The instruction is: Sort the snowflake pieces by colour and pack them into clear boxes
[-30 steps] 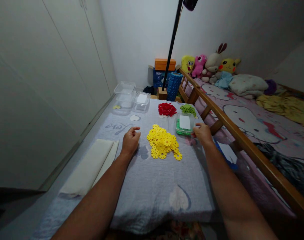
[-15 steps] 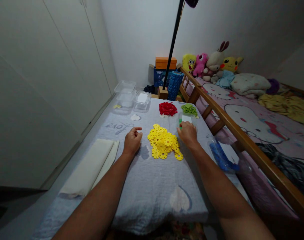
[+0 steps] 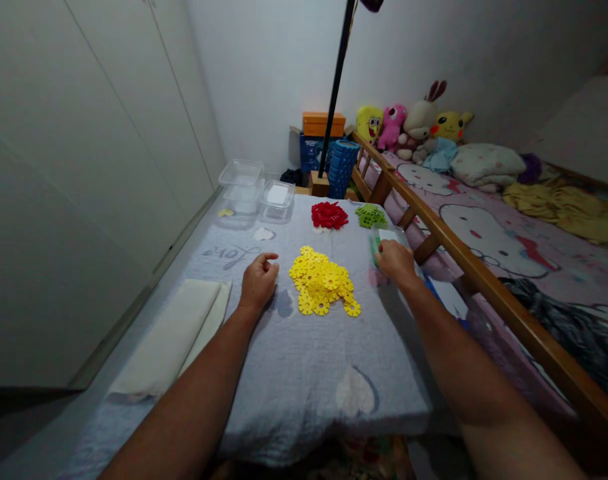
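Observation:
My left hand (image 3: 258, 280) rests on the grey quilt (image 3: 304, 373), fingers curled with nothing seen in them, just left of a pile of yellow flower-shaped plastic pieces (image 3: 322, 287). My right hand (image 3: 395, 260) grips a clear lidded container with green pieces (image 3: 385, 237) at the right edge of the quilt. A pile of red pieces (image 3: 329, 215) and a pile of light green pieces (image 3: 369, 215) lie farther back.
Clear plastic containers (image 3: 258, 195) stand at the back left. A folded cream cloth (image 3: 177, 333) lies on the left. A wooden bed rail (image 3: 464, 267) runs along the right, plush toys (image 3: 409, 123) behind it. A black pole (image 3: 334, 93) rises at the back.
My right hand swung with the green-piece container towards the yellow pile and then back to the right edge. The left hand stayed put.

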Action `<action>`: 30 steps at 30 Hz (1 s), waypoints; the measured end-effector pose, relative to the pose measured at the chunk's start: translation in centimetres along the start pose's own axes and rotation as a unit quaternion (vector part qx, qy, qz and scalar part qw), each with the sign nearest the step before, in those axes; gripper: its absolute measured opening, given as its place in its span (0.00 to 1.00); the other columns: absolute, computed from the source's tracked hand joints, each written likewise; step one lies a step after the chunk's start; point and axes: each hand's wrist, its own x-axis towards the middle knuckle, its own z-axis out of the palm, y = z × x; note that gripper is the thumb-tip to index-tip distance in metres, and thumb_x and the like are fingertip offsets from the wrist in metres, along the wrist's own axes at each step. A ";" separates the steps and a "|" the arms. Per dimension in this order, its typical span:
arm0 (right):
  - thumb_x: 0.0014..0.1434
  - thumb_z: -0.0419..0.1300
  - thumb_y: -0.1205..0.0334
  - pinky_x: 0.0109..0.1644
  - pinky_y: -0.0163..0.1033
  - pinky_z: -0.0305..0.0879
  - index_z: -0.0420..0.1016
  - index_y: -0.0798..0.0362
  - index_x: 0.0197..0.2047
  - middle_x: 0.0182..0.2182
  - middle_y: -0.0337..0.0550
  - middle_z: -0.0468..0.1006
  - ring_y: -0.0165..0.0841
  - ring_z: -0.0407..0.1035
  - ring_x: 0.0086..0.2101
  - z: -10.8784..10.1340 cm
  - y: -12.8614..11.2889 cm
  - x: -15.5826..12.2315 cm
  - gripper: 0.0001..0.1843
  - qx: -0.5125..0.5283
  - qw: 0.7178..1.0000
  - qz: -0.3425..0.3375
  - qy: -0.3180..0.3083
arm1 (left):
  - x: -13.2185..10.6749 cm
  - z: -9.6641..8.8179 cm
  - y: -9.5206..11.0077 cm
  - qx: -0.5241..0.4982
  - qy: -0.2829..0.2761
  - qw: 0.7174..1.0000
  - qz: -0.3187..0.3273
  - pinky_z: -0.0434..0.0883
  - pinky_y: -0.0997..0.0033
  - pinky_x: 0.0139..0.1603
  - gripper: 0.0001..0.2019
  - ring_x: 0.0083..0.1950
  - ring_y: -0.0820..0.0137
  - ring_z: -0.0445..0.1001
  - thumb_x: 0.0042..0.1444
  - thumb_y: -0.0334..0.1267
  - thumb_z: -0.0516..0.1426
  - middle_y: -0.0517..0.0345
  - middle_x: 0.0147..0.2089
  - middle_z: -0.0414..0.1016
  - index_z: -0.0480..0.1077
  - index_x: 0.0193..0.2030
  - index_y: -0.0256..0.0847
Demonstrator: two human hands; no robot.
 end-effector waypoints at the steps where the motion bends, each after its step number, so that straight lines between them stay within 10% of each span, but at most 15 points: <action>1: 0.66 0.53 0.64 0.51 0.43 0.63 0.77 0.55 0.50 0.52 0.56 0.80 0.44 0.73 0.52 -0.1 0.4 0.2 0.15 -0.003 1.000 0.003 -0.009 | 0.0 0.0 0.0 0.000 0.000 1.000 0.000 0.60 0.70 0.30 0.18 0.25 0.71 0.63 0.51 0.43 0.56 0.67 0.22 0.61 0.76 0.46 0.39; 30: 0.59 0.59 0.61 0.50 0.46 0.65 0.82 0.48 0.43 0.50 0.48 0.82 0.45 0.73 0.51 -1.8 7.1 2.6 0.12 -0.005 0.992 0.049 -0.113 | 0.0 -0.2 -0.1 0.000 -0.002 1.000 0.006 0.61 0.71 0.29 0.17 0.24 0.71 0.63 0.51 0.44 0.56 0.67 0.23 0.62 0.76 0.45 0.39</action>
